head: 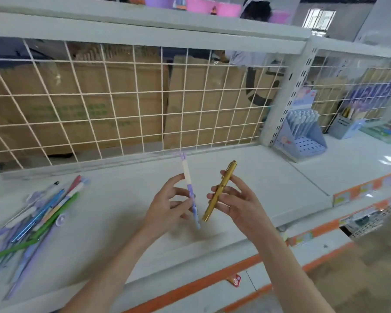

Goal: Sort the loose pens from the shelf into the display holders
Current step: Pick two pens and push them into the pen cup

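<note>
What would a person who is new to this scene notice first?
Two pens held up mid-frame above the white shelf: a gold pen in the right hand, a purple and white pen in the left hand. A pile of loose pens lies far left; a blue display holder stands at the right.

Glossy gold metal pen (219, 192); matt white shelf (122, 199); brown cardboard boxes (77, 105).
</note>
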A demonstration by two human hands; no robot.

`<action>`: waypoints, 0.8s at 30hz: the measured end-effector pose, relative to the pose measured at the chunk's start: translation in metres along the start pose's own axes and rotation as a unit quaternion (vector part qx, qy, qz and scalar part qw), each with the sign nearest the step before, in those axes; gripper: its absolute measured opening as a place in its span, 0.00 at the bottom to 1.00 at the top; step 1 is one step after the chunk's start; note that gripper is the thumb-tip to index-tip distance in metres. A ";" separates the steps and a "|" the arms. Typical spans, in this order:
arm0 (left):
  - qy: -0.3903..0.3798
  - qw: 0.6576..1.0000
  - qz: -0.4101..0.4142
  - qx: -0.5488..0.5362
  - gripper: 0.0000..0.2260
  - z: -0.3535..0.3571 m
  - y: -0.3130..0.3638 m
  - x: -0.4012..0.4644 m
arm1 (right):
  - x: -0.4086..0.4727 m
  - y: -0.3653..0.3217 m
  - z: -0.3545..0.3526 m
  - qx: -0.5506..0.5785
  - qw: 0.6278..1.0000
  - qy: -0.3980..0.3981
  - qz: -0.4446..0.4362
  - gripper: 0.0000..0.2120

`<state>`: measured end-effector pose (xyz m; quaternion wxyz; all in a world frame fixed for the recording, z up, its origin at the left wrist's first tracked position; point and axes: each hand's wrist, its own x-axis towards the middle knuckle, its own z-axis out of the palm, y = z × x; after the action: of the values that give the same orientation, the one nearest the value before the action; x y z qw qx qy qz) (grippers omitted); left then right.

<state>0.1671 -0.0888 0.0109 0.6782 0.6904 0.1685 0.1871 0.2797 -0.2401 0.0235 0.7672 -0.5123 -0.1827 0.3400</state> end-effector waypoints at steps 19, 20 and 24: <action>-0.170 0.984 0.056 0.005 0.21 0.368 0.012 0.081 | -0.091 -0.151 -0.321 0.045 0.975 0.189 -0.110 0.22; -0.175 0.983 0.057 -0.004 0.22 0.386 0.012 0.085 | -0.098 -0.158 -0.336 0.047 0.972 0.202 -0.112 0.22; -0.201 0.978 0.041 -0.030 0.24 0.448 0.010 0.096 | -0.120 -0.175 -0.385 0.051 0.958 0.256 -0.114 0.21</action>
<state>0.4690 -0.4331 0.0192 0.7102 0.6998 -0.0057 0.0771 0.4960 -0.6221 0.0334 0.8472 -0.5180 -0.0196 0.1161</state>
